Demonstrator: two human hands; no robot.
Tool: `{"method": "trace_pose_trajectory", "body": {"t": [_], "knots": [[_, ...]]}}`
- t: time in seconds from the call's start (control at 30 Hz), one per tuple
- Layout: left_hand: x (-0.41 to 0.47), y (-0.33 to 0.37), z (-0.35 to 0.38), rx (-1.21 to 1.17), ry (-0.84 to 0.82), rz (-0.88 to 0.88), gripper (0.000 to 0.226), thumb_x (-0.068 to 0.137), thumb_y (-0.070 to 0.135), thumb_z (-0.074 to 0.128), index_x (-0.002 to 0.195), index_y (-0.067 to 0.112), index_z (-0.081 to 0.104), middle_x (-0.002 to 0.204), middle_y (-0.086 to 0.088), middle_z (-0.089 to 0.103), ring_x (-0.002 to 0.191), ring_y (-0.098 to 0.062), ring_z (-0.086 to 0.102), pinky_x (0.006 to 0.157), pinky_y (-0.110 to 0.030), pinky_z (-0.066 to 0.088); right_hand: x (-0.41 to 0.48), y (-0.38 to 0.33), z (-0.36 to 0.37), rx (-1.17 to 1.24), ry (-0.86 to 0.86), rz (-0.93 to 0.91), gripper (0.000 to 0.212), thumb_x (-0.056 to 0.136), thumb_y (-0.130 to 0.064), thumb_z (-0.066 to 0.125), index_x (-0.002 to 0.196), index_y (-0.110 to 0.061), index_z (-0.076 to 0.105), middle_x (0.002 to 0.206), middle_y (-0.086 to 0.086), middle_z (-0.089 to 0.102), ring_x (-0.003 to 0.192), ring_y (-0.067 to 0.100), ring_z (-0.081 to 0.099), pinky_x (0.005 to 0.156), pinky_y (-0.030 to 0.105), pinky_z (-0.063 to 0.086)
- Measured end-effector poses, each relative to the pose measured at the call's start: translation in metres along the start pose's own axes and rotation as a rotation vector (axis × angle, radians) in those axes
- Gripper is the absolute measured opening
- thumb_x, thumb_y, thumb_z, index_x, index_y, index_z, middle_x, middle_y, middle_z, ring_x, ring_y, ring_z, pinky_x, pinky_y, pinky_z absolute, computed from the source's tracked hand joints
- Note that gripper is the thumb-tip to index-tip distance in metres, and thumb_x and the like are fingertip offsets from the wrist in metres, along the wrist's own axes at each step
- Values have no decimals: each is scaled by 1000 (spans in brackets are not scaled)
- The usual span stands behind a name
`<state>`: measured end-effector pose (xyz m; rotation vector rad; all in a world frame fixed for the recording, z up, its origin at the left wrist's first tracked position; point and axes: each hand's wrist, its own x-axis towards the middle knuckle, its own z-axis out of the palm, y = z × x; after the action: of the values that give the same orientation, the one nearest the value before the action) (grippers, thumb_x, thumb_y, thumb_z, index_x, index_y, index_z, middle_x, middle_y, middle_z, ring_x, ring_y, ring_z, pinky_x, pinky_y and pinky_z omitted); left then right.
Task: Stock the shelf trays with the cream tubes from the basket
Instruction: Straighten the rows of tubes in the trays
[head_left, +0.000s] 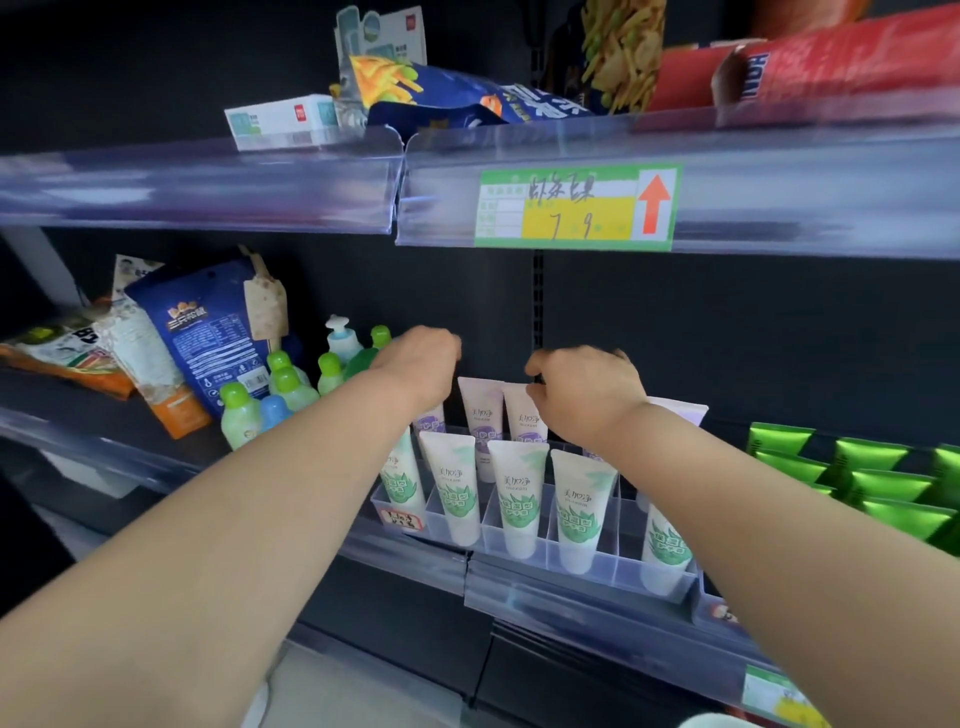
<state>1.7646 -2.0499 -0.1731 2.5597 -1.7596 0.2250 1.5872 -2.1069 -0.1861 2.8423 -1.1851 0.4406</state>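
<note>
A clear divided tray (597, 569) stands on the middle shelf. Its front row holds several white cream tubes with green leaf print (519, 499). Behind them stand white tubes with purple print (480, 415). My left hand (421, 364) reaches over the tray's back left corner with its fingers curled down on a purple-print tube (431, 420), whose top is hidden under the hand. My right hand (587, 395) is over the back row and pinches the top edge of another purple-print tube (524, 418). The basket is out of view.
Small bottles with green caps (239, 415) and snack bags (208, 332) crowd the shelf left of the tray. Bright green packets (857, 478) lie to its right. The upper shelf's clear rail carries a price label (576, 208) close above my hands.
</note>
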Motion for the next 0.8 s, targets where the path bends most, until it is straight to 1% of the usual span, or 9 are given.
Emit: {"method": "trace_pose_trajectory", "body": {"t": [0.1, 0.2, 0.27, 0.37, 0.47, 0.57, 0.7, 0.73, 0.8], "knots": [[-3, -12, 2, 54, -37, -68, 40, 82, -8, 49, 116, 9, 61, 119, -12, 59, 107, -31, 57, 72, -34, 46, -3, -2, -2, 31, -17, -19, 28, 93, -17, 43, 117, -24, 57, 101, 4, 65, 92, 24, 52, 80, 35, 31], [-5, -13, 9, 65, -43, -124, 28, 81, -10, 50, 102, 6, 60, 109, -13, 60, 99, -30, 60, 64, -32, 42, -6, -2, -2, 34, -79, -36, 43, 83, 0, 44, 119, -22, 54, 104, 5, 63, 86, 23, 46, 78, 34, 32], [-4, -11, 12, 57, -18, -136, 27, 81, -11, 50, 99, 5, 60, 105, -13, 61, 95, -30, 61, 62, -32, 41, -7, 0, -1, 56, -87, -43, 53, 79, 4, 43, 124, -22, 51, 107, 7, 62, 93, 24, 49, 80, 35, 33], [-1, -11, 15, 39, 23, -127, 31, 79, -11, 50, 98, 7, 65, 100, -12, 63, 89, -30, 62, 61, -32, 43, -7, 2, 0, 92, -81, -36, 60, 78, 4, 43, 131, -25, 45, 110, 8, 61, 102, 25, 51, 81, 34, 31], [2, -11, 17, 48, 38, -86, 32, 79, -11, 49, 96, 8, 67, 102, -11, 64, 92, -30, 61, 65, -34, 46, -5, 3, 0, 87, -77, -37, 61, 77, 4, 42, 131, -24, 46, 108, 8, 62, 100, 25, 52, 80, 35, 31], [1, -13, 18, 36, 32, -94, 36, 78, -12, 48, 99, 9, 69, 102, -12, 65, 93, -31, 62, 70, -34, 51, -3, 4, 1, 87, -64, -45, 59, 78, 4, 42, 129, -25, 48, 109, 7, 61, 102, 24, 51, 80, 35, 31], [0, -16, 14, -15, 12, -134, 33, 78, -11, 48, 94, 8, 69, 97, -12, 62, 95, -32, 61, 67, -32, 45, -2, 3, 0, 102, -48, -47, 59, 79, 3, 42, 130, -25, 47, 109, 6, 61, 99, 23, 50, 79, 34, 29], [0, -16, 13, -33, 20, -136, 33, 78, -10, 47, 95, 8, 69, 98, -12, 62, 97, -32, 61, 70, -32, 47, -2, 3, -1, 107, -46, -46, 59, 79, 4, 41, 130, -25, 47, 109, 5, 61, 96, 22, 48, 79, 34, 29], [-1, -15, 10, -67, 39, -133, 39, 80, -9, 46, 106, 9, 68, 108, -13, 62, 102, -32, 59, 80, -34, 50, -2, 2, -2, 114, -43, -45, 60, 78, 4, 42, 130, -25, 47, 110, 6, 61, 92, 21, 46, 79, 33, 29]]}}
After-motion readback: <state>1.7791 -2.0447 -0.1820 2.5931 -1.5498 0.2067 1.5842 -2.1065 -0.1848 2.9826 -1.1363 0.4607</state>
